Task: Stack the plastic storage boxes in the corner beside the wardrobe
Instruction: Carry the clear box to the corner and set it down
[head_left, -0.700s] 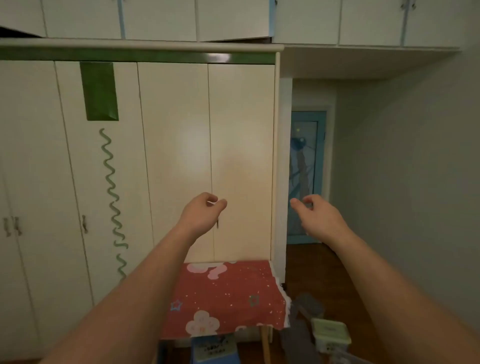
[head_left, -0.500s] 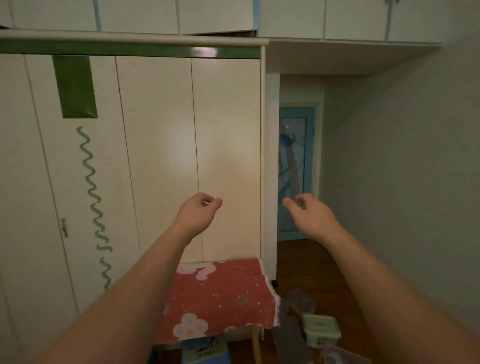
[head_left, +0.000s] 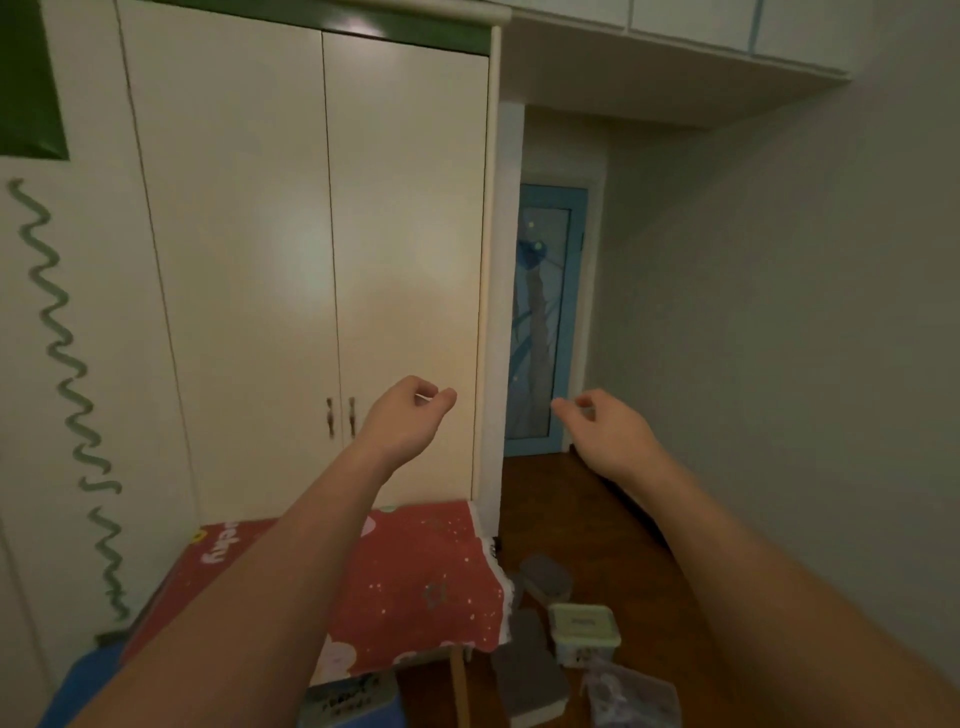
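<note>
storage boxes (head_left: 584, 634) sit low on the wooden floor (head_left: 613, 530), just right of the red-cloth table (head_left: 415, 582), grey-lidded ones scattered around the green-lidded tub. both hands hang high above them, empty: left hand (head_left: 405, 418) and right hand (head_left: 605, 431) loosely curled, holding nothing. right hand looks nearer; the reach goes down, towards the corner past the wardrobe (head_left: 311, 260).

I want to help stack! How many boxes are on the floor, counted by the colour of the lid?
Grey lid: 3
Pale green lid: 1
See-through, no coloured lid: 1
Total: 5 boxes on the floor, none stacked in the corner yet.
</note>
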